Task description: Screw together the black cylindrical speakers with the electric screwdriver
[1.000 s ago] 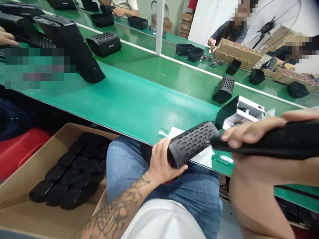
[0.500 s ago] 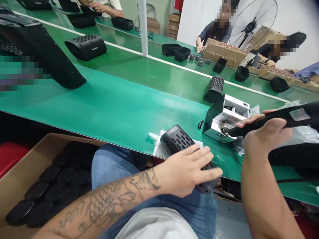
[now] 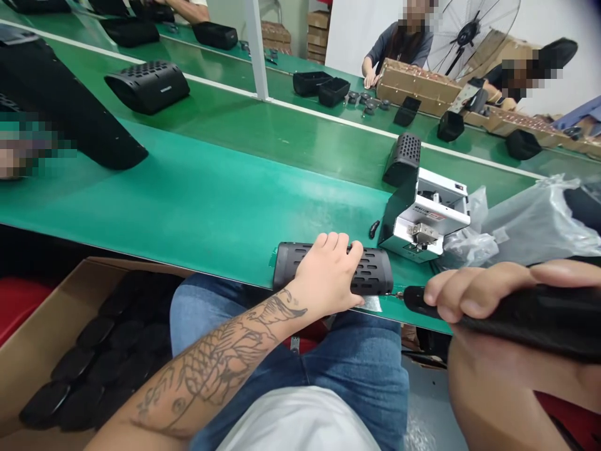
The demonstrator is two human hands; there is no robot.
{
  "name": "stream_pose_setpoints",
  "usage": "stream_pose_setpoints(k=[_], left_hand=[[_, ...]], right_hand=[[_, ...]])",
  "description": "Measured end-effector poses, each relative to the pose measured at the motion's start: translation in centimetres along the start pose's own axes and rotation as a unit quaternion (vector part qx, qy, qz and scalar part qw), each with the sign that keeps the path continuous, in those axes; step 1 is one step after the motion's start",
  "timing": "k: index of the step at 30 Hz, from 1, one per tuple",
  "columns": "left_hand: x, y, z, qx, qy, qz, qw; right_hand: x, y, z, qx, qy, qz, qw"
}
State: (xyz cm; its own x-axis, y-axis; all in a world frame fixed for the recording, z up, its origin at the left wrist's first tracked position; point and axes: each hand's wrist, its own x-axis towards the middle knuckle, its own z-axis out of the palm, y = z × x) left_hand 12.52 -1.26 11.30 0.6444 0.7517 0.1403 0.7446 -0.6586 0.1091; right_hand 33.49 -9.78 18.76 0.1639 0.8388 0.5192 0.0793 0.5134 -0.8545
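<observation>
My left hand (image 3: 327, 270) is wrapped over a black speaker housing (image 3: 287, 262) with slotted holes, which lies crosswise at the near edge of the green bench. My right hand (image 3: 483, 291) grips a black electric screwdriver (image 3: 526, 319), held level. Its bit reaches the right end of the housing; whether it sits in a screw there is too small to tell. Behind, a white-and-black screw feeder (image 3: 422, 219) stands on the bench. A small black piece (image 3: 374, 229) lies beside the feeder.
Another perforated housing (image 3: 402, 160) stands behind the feeder, and clear plastic bags (image 3: 530, 219) lie to its right. Below left, a cardboard box (image 3: 70, 285) holds several black parts. A large black panel (image 3: 79, 106) rises at left. Co-workers sit across the green conveyor (image 3: 300, 134).
The screwdriver has come away from the feeder, down and left to the housing's end. My left hand has turned the housing from slanting to crosswise and closed around it.
</observation>
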Motion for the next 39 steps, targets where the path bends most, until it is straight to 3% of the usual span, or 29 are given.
stream_pose_setpoints(k=[4, 13, 17, 22, 32, 39], left_hand=[[0.0, 0.0, 0.0, -0.007, 0.005, -0.001, 1.0], [-0.2, 0.1, 0.0, -0.011, 0.014, 0.003, 1.0], [-0.3, 0.1, -0.1, -0.012, 0.012, 0.002, 1.0], [-0.4, 0.2, -0.2, -0.008, 0.007, 0.002, 1.0], [-0.2, 0.1, -0.1, -0.017, 0.004, 0.005, 1.0], [-0.3, 0.0, 0.0, -0.01, 0.01, 0.011, 1.0]], right_hand=[[0.8, 1.0, 2.4, 0.057, 0.028, -0.009, 0.998], [1.6, 3.6, 3.5, 0.134, 0.02, -0.034, 0.99], [2.0, 4.4, 2.9, 0.167, -0.041, -0.032, 0.985], [2.3, 4.8, 2.1, 0.155, -0.06, 0.013, 0.986], [1.7, 5.5, 2.5, 0.179, -0.072, -0.016, 0.981], [0.9, 3.9, 3.3, 0.109, -0.019, 0.036, 0.993]])
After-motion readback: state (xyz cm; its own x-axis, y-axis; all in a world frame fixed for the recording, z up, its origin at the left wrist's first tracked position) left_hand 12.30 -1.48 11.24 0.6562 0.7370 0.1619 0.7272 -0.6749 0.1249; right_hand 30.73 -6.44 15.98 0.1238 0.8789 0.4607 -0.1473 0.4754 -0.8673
